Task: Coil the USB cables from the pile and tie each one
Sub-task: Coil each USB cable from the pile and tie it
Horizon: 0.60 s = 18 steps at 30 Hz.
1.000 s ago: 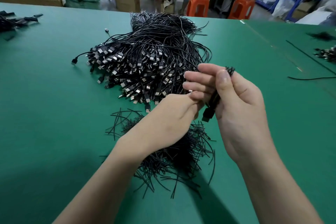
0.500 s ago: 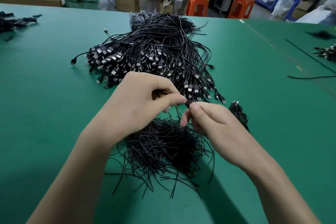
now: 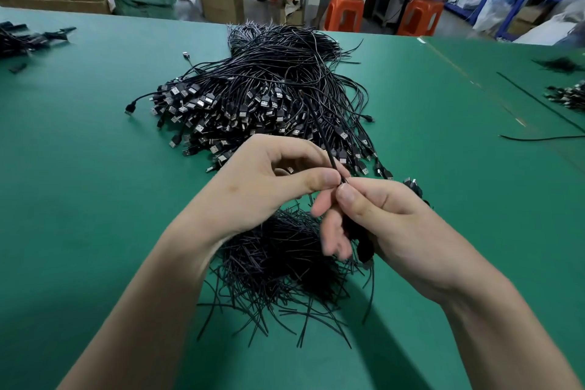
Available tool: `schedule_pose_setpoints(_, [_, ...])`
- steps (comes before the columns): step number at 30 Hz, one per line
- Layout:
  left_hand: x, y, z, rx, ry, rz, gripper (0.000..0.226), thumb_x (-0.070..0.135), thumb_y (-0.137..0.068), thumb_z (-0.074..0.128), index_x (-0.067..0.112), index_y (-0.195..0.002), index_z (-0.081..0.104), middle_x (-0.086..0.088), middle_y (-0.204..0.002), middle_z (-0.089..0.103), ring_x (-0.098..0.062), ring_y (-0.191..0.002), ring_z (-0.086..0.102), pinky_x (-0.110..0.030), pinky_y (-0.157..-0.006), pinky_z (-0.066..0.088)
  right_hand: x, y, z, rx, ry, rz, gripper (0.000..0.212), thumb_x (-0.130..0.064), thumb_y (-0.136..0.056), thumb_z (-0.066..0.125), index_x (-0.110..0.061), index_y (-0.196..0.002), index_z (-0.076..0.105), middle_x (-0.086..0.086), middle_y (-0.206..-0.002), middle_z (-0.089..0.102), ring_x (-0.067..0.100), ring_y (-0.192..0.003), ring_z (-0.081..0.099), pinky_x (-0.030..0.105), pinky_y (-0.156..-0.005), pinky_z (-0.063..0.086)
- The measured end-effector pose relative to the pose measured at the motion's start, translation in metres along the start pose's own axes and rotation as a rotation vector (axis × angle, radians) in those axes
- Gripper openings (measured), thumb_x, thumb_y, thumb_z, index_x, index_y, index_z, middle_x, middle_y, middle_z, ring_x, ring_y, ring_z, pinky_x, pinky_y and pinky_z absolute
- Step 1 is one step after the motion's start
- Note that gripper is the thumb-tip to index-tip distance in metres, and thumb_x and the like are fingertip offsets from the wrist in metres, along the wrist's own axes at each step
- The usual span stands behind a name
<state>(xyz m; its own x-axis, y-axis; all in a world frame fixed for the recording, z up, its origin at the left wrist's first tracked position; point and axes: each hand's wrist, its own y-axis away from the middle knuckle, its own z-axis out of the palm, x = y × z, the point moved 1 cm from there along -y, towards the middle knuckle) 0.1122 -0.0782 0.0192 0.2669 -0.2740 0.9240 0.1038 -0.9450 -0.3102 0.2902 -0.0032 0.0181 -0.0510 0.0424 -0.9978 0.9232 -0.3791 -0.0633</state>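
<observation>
A big pile of black USB cables [image 3: 269, 95] lies on the green table [image 3: 79, 168], plugs fanned toward me. A heap of short black twist ties [image 3: 278, 266] sits under my hands. My left hand [image 3: 266, 180] pinches one USB cable [image 3: 323, 133] that runs up into the pile. My right hand [image 3: 376, 222] grips the same cable just below, thumb against my left thumb, its plug end dark inside the palm. A coiled, tied cable [image 3: 414, 188] lies on the table just behind my right hand.
More cable bundles lie at the far left [image 3: 28, 39] and far right [image 3: 566, 96] of the table. A loose black cable [image 3: 544, 138] crosses the right side. Orange stools [image 3: 343, 14], cardboard boxes and a person stand beyond the table's far edge.
A second ago both hands held a coiled cable; it was set down at the right. Both hands reached to the pile and now lift one fresh cable out of it.
</observation>
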Motion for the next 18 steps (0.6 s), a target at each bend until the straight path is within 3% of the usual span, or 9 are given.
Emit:
schedule_pose_setpoints(3, [-0.004, -0.001, 0.002, 0.078, -0.016, -0.005, 0.008, 0.033, -0.085, 0.077, 0.026, -0.086, 0.08, -0.006, -0.091, 0.078, -0.027, -0.085, 0.073, -0.041, -0.08, 0.061, -0.001, -0.002, 0.005, 0.036, -0.074, 0.029, 0.03, -0.025, -0.104, 0.042, -0.006, -0.099, 0.065, 0.012, -0.08, 0.074, 0.017, -0.064, 0.064, 0.023, -0.064, 0.05])
schedule_pose_setpoints(6, [-0.007, -0.002, 0.003, 0.108, -0.008, -0.007, 0.013, 0.038, -0.084, 0.077, 0.025, -0.085, 0.08, 0.0, -0.081, 0.074, -0.018, -0.067, 0.066, -0.031, -0.065, 0.055, 0.0, -0.003, 0.007, 0.114, -0.153, 0.046, 0.025, -0.026, -0.104, 0.045, -0.003, -0.098, 0.053, 0.018, -0.084, 0.075, 0.02, -0.066, 0.069, 0.024, -0.062, 0.052])
schedule_pose_setpoints(9, [-0.008, -0.002, 0.005, 0.115, 0.03, -0.031, 0.013, 0.034, -0.085, 0.083, 0.021, -0.087, 0.081, -0.005, -0.083, 0.075, -0.017, -0.067, 0.066, -0.027, -0.063, 0.056, 0.001, -0.003, 0.008, 0.177, -0.198, 0.031, 0.021, -0.027, -0.102, 0.047, -0.007, -0.095, 0.046, 0.021, -0.086, 0.076, 0.022, -0.069, 0.071, 0.025, -0.061, 0.053])
schedule_pose_setpoints(12, [-0.009, -0.002, 0.007, 0.097, 0.081, -0.03, 0.01, 0.028, -0.087, 0.077, 0.022, -0.092, 0.083, -0.007, -0.093, 0.079, -0.017, -0.076, 0.068, -0.024, -0.066, 0.057, 0.004, -0.002, 0.007, 0.252, -0.229, 0.015, 0.022, -0.027, -0.097, 0.055, -0.007, -0.09, 0.052, 0.019, -0.083, 0.075, 0.02, -0.067, 0.071, 0.024, -0.06, 0.054])
schedule_pose_setpoints(18, [-0.01, -0.002, 0.008, 0.132, 0.083, 0.003, 0.005, 0.02, -0.089, 0.079, 0.023, -0.087, 0.083, -0.002, -0.081, 0.078, -0.009, -0.067, 0.067, -0.022, -0.062, 0.055, 0.011, -0.001, 0.005, 0.438, -0.135, 0.009, 0.017, -0.034, -0.082, 0.072, -0.017, -0.081, 0.072, 0.008, -0.081, 0.074, 0.015, -0.071, 0.066, 0.025, -0.068, 0.053])
